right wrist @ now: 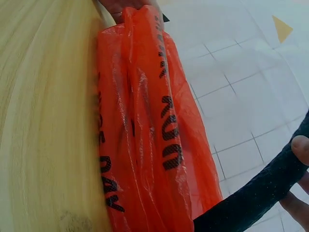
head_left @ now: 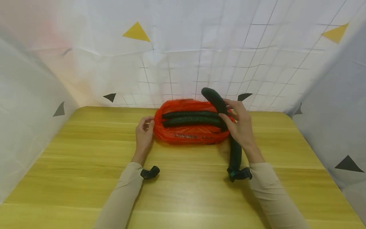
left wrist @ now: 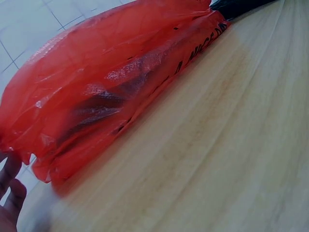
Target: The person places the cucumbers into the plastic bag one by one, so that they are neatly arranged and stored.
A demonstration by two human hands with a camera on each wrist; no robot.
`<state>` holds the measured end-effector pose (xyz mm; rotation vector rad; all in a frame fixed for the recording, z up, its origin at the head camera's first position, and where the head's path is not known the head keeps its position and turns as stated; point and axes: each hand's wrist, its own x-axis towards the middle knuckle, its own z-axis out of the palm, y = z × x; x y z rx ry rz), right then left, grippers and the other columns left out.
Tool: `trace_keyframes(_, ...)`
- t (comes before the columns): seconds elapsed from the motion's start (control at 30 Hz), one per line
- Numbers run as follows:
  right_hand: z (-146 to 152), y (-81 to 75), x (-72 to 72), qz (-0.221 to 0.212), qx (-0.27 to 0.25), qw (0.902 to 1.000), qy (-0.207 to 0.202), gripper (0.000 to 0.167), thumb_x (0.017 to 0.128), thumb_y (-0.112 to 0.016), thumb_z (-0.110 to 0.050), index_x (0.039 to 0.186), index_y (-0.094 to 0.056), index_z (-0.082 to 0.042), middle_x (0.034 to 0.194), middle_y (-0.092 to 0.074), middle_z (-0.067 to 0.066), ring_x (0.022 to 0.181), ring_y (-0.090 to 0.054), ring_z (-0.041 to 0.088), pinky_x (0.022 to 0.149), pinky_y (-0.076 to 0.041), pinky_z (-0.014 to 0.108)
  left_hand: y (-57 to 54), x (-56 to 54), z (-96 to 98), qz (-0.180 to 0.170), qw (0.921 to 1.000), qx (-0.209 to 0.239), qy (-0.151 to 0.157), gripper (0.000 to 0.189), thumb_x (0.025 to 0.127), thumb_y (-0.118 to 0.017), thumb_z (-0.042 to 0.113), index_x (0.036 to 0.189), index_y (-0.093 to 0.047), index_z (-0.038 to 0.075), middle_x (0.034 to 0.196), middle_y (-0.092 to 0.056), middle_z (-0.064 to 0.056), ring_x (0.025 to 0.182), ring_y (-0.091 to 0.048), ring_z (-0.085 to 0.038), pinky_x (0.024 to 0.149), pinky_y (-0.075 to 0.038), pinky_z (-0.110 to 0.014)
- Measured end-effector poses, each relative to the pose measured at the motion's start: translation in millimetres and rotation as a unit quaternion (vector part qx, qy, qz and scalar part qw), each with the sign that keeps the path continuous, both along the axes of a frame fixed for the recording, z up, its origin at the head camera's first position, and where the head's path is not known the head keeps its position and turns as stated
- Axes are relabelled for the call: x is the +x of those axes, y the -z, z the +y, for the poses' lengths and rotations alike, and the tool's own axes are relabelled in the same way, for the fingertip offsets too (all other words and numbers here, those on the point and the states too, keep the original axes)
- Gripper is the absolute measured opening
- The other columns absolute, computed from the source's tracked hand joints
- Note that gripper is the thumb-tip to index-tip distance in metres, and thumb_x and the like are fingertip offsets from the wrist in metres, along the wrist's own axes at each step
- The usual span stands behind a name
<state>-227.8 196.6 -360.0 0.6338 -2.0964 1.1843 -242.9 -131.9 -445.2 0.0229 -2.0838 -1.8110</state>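
Note:
A red plastic bag (head_left: pixel 190 137) with dark printed letters lies on the table with its mouth spread. Two dark green cucumbers (head_left: pixel 191 120) rest side by side inside it. My right hand (head_left: pixel 239 122) grips another cucumber (head_left: pixel 213 97), held tilted, its lower end at the bag's right side. In the right wrist view that cucumber (right wrist: pixel 256 195) slants beside the bag (right wrist: pixel 145 121). My left hand (head_left: pixel 144 132) pinches the bag's left edge, and its fingers (left wrist: pixel 14 193) show beside the red plastic in the left wrist view. One more cucumber (head_left: pixel 235 152) lies on the table below my right hand.
The wooden table (head_left: pixel 183 197) reaches back to a white sheet wall (head_left: pixel 177 70) with grid lines and yellow and black triangles. White sheets also close off both sides. A dark camera mount (head_left: pixel 150 172) sits at my left wrist, another (head_left: pixel 243 174) at my right.

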Motion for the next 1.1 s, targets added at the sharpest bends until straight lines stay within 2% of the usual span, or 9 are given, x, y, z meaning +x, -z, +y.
trace_keyframes(0.07, -3.1, 1.0, -1.9, 0.008, 0.011, 0.9998, -0.011, 0.052, 0.078, -0.071, 0.002, 0.127, -0.059, -0.013, 0.11, -0.058, 0.012, 0.101, -0.059, 0.018, 0.08, -0.053, 0.019, 5.0, -3.4, -1.1, 0.0, 1.0, -0.003, -0.004, 0.022, 0.095, -0.056, 0.023, 0.112, -0.064, 0.011, 0.106, -0.06, -0.006, 0.078, -0.052, -0.013, 0.065, -0.043, -0.018)
trace_keyframes(0.3, -9.8, 6.6, -5.6, 0.003, 0.013, 0.9983, -0.057, 0.049, 0.077, -0.071, 0.005, 0.123, -0.06, -0.008, 0.115, -0.061, 0.011, 0.101, -0.061, 0.023, 0.085, -0.053, 0.031, 8.2, -4.7, -0.4, 0.015, 0.9998, -0.01, -0.008, 0.022, 0.095, -0.057, 0.026, 0.11, -0.064, 0.012, 0.105, -0.061, -0.007, 0.079, -0.053, -0.017, 0.067, -0.044, -0.019)
trace_keyframes(0.47, -14.0, 8.9, -5.6, -0.012, 0.022, 0.998, -0.058, 0.046, 0.076, -0.073, 0.005, 0.119, -0.059, -0.005, 0.115, -0.062, 0.01, 0.102, -0.062, 0.023, 0.087, -0.053, 0.035, 7.9, -4.7, -0.4, 0.018, 0.9997, -0.014, -0.008, 0.022, 0.095, -0.056, 0.026, 0.11, -0.064, 0.012, 0.104, -0.061, -0.007, 0.079, -0.053, -0.017, 0.067, -0.044, -0.019)
trace_keyframes(0.6, -17.7, 10.7, -7.6, -0.001, 0.047, 0.9972, -0.058, 0.045, 0.077, -0.072, 0.003, 0.119, -0.06, -0.005, 0.115, -0.062, 0.01, 0.104, -0.061, 0.024, 0.089, -0.051, 0.04, 7.7, -5.3, -0.5, 0.016, 0.9997, -0.014, -0.01, 0.02, 0.095, -0.056, 0.024, 0.109, -0.064, 0.012, 0.104, -0.061, -0.006, 0.079, -0.054, -0.017, 0.066, -0.045, -0.02)
trace_keyframes(0.7, -20.4, 12.2, -10.0, 0.016, 0.066, 0.996, -0.058, 0.043, 0.078, -0.073, 0.001, 0.119, -0.061, -0.005, 0.113, -0.063, 0.011, 0.104, -0.061, 0.025, 0.089, -0.051, 0.042, 6.6, -5.0, -1.0, 0.013, 0.9998, -0.01, -0.011, 0.019, 0.095, -0.057, 0.024, 0.109, -0.065, 0.013, 0.103, -0.061, -0.005, 0.078, -0.054, -0.015, 0.065, -0.044, -0.019)
trace_keyframes(0.83, -23.5, 11.8, -12.2, 0.024, 0.097, 0.9933, -0.058, 0.042, 0.079, -0.072, -0.002, 0.12, -0.061, -0.007, 0.114, -0.063, 0.01, 0.105, -0.059, 0.023, 0.088, -0.051, 0.039, -7.4, 4.2, 1.5, -0.002, 1.0, -0.007, -0.002, 0.022, 0.095, -0.056, 0.019, 0.111, -0.064, 0.007, 0.106, -0.061, -0.01, 0.078, -0.053, -0.016, 0.064, -0.044, -0.019)
trace_keyframes(0.93, -26.7, 11.1, -14.9, 0.018, 0.133, 0.9894, -0.056, 0.042, 0.081, -0.071, -0.005, 0.122, -0.061, -0.01, 0.116, -0.062, 0.007, 0.107, -0.058, 0.02, 0.088, -0.05, 0.036, -7.1, 3.9, 1.5, -0.002, 1.0, -0.004, -0.001, 0.022, 0.095, -0.056, 0.019, 0.112, -0.063, 0.006, 0.106, -0.061, -0.011, 0.079, -0.053, -0.017, 0.065, -0.044, -0.019)
trace_keyframes(1.07, -32.4, 12.1, -19.7, 0.004, 0.174, 0.9832, -0.056, 0.042, 0.082, -0.071, -0.007, 0.123, -0.061, -0.012, 0.117, -0.061, 0.005, 0.109, -0.056, 0.02, 0.09, -0.048, 0.038, 7.5, -6.2, -1.3, 0.016, 0.9998, -0.001, -0.009, 0.022, 0.095, -0.056, 0.025, 0.11, -0.064, 0.011, 0.104, -0.06, -0.006, 0.077, -0.052, -0.015, 0.064, -0.043, -0.019)
trace_keyframes(1.1, -33.9, 12.7, -21.2, 0.0, 0.181, 0.9818, -0.058, 0.041, 0.083, -0.071, -0.008, 0.123, -0.061, -0.012, 0.117, -0.061, 0.005, 0.11, -0.056, 0.021, 0.091, -0.047, 0.039, 7.5, -6.7, -1.4, 0.017, 0.9998, 0.001, -0.009, 0.021, 0.095, -0.057, 0.024, 0.11, -0.064, 0.011, 0.104, -0.06, -0.006, 0.077, -0.053, -0.015, 0.064, -0.044, -0.019)
